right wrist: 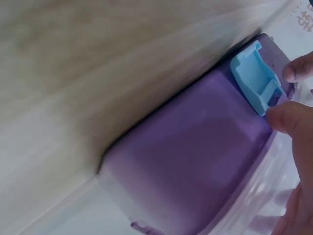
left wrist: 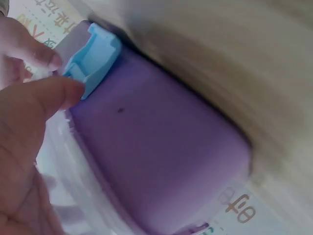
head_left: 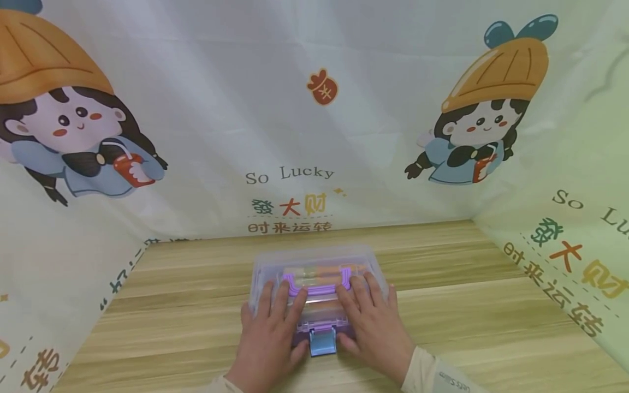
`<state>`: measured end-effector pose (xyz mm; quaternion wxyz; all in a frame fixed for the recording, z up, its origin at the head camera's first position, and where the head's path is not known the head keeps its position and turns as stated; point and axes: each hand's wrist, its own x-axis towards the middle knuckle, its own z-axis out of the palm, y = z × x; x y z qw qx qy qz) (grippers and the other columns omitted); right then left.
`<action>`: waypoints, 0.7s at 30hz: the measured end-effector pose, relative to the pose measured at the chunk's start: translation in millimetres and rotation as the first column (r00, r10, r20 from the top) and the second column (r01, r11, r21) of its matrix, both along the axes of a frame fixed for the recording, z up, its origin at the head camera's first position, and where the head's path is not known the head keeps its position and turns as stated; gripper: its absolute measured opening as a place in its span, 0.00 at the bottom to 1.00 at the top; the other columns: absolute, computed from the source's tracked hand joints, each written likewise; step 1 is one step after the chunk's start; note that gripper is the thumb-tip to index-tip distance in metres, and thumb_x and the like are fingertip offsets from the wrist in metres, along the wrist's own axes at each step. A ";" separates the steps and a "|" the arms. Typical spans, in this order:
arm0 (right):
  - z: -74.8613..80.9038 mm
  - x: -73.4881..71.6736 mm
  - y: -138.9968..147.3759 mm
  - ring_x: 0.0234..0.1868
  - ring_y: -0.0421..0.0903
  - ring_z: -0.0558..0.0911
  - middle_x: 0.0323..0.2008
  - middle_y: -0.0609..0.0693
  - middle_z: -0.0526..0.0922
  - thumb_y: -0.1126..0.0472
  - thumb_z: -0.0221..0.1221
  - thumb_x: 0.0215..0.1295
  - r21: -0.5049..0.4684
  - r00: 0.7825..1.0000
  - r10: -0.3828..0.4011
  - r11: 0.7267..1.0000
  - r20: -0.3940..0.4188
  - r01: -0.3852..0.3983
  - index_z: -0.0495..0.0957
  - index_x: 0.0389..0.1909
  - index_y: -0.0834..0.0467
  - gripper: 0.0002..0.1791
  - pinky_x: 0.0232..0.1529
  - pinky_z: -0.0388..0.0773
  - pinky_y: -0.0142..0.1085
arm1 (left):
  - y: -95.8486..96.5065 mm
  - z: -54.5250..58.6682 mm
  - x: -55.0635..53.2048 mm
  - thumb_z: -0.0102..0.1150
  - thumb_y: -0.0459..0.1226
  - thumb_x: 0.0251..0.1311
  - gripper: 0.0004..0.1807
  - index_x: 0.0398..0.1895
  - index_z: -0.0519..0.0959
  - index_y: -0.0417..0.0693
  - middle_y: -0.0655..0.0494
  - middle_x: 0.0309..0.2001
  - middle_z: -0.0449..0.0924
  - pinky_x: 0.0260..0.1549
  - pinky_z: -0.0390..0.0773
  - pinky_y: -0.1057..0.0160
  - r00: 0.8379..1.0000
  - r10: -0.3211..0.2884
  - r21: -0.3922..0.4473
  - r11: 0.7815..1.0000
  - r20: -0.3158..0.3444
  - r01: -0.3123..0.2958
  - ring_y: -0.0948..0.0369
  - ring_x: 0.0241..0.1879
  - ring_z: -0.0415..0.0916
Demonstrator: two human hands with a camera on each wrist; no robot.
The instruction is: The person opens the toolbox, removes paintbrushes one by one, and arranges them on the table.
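Note:
A storage box with a translucent lid (head_left: 314,254) and a purple base (left wrist: 166,142) sits on the table. On the lid is a purple carry handle (head_left: 319,291); orange and pale contents show blurrily through the plastic. The light blue front latch (head_left: 322,343) is swung outward, away from the base. My left hand (head_left: 267,335) rests on the lid's left half with fingers spread and extended, its thumb at the front edge beside the latch. Mirroring it, my right hand (head_left: 377,327) lies on the right half, thumb near the latch's other side (right wrist: 254,76).
The wood-grain table (head_left: 467,305) extends around the box on both sides. Behind it hangs a pale printed cloth (head_left: 236,109) with cartoon figures and lettering, and similar cloth covers the left and right sides.

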<state>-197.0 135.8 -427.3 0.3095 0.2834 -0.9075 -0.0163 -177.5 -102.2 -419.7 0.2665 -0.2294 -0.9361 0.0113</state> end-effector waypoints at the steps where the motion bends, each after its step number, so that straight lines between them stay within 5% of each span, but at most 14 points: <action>1: 0.3 -0.2 0.3 0.69 0.65 0.60 0.66 0.62 0.65 0.35 0.64 0.53 -0.006 1.000 0.006 1.000 -0.002 -0.006 0.65 0.69 0.55 0.47 0.51 0.69 0.71 | -0.6 -0.7 -0.5 0.67 0.60 0.49 0.51 0.75 0.60 0.52 0.37 0.69 0.62 0.50 0.66 0.26 1.000 -0.009 0.015 1.000 -0.012 0.009 0.35 0.69 0.55; 9: 2.9 -2.2 4.7 0.68 0.65 0.64 0.65 0.62 0.68 0.38 0.64 0.54 -0.053 0.997 0.063 0.997 -0.033 -0.064 0.69 0.68 0.55 0.43 0.50 0.71 0.67 | -4.1 -2.0 -5.3 0.66 0.57 0.50 0.43 0.69 0.70 0.50 0.39 0.64 0.69 0.45 0.71 0.27 0.991 -0.077 0.109 0.990 -0.113 0.090 0.36 0.65 0.62; 21: 15.4 -16.1 10.8 0.61 0.63 0.71 0.59 0.61 0.73 0.42 0.61 0.54 -0.105 0.971 0.167 0.977 -0.170 -0.186 0.71 0.63 0.58 0.38 0.46 0.75 0.66 | -10.3 9.3 -15.2 0.62 0.56 0.53 0.38 0.64 0.72 0.45 0.38 0.60 0.72 0.43 0.74 0.30 0.963 -0.142 0.135 0.975 -0.230 0.176 0.37 0.61 0.67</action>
